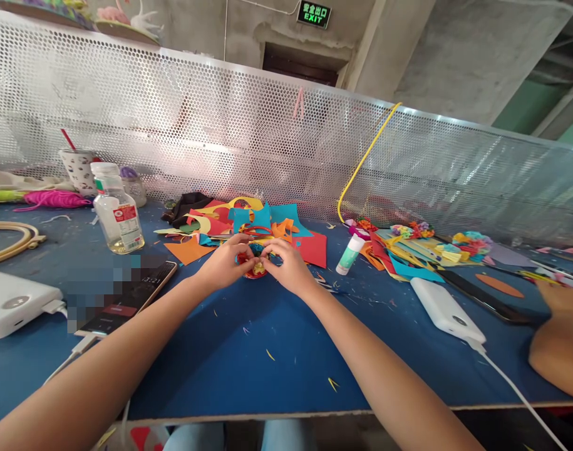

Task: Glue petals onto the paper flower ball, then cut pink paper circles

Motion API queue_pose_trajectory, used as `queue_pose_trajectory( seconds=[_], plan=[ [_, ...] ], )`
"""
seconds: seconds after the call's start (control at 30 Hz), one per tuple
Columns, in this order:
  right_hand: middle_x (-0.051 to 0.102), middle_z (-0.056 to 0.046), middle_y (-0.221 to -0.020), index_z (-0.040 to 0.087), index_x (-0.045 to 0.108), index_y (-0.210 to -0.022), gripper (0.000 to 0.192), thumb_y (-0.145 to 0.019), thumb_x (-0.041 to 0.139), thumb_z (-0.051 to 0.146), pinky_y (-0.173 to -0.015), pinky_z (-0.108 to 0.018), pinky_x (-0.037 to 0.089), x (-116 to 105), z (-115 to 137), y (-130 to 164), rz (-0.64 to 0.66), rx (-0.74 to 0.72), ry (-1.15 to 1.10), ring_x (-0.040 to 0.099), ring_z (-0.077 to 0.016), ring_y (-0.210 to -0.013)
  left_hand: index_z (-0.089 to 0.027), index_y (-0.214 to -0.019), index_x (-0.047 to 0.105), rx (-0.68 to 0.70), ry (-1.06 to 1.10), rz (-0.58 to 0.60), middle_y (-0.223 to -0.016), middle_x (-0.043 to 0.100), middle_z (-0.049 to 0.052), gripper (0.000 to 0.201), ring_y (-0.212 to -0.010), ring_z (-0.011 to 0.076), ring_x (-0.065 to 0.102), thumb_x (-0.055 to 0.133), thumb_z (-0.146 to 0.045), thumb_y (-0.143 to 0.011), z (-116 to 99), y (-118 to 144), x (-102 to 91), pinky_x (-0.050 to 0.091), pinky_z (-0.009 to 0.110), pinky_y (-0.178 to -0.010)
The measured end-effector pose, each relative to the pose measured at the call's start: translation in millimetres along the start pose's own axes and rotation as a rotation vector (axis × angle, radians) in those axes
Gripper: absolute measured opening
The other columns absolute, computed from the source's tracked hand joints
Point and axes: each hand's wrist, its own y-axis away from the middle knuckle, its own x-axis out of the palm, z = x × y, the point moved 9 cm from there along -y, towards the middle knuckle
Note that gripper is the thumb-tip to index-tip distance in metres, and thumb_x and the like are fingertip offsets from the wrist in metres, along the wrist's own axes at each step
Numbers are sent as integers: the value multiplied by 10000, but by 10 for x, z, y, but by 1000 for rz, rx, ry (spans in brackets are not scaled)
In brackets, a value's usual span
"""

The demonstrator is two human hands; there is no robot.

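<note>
- Head view: both hands meet at the middle of the blue counter [248, 351]. The left hand [225, 263] and the right hand [289, 266] have their fingers curled shut around one small paper flower [257, 263], red and blue with a yellow centre, pinched between the fingertips just above the counter top.
- Just behind the flower lies a pile of scraps [248, 225], touching or nearly touching it, so there is little room to push forward.
- Toward the near edge the counter is bare blue, apart from a few slivers, between the two forearms; this is the widest open room.
- On the left, one phone [131, 297] lies near the left forearm, one white power bank [14, 304] sits at the left edge, and one clear bottle [117, 210] stands behind the phone.
- Farther left lie one cup [78, 169], a hoop [9, 241] and pink yarn [56, 199].
- On the right, one glue stick [349, 254] lies tilted near the right hand, then a second power bank [448, 310] with a cable running off the near edge.
- A second heap of paper [422, 247] holds several finished flowers; I cannot count them.
- Another person's arm [558, 341] rests at the right edge.
- A perforated metal screen [267, 138] closes the far edge of the counter.
</note>
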Motion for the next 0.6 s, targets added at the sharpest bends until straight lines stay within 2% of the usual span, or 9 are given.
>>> queue_pose_trajectory(
  seconds=[0.13,0.4,0.6],
  plan=[
    [577,-49,-988,227,597,-808,91,-785,549,153,-876,-362,451,10,36,6,16,-3,51,560,-201,-1010,-130,-787,617,-25,-23,0,-1201,551,86,202,-1131,226,501,566,-316,-847,7,2,17,422,444,-939],
    [592,-67,-991,207,576,-914,129,-804,520,171,-861,-384,461,40,41,7,12,27,111,556,-224,-1000,-151,-976,611,-133,-81,-84,-1194,555,84,191,-1075,219,533,554,-293,-862,64,21,8,440,443,-915],
    [581,-83,-1046,194,570,-980,197,-787,535,169,-901,-393,455,64,-8,10,23,58,100,550,-230,-1041,-156,-1038,597,-137,-71,-64,-1268,507,92,223,-1164,250,475,568,-276,-853,85,23,63,404,483,-958]
  ],
)
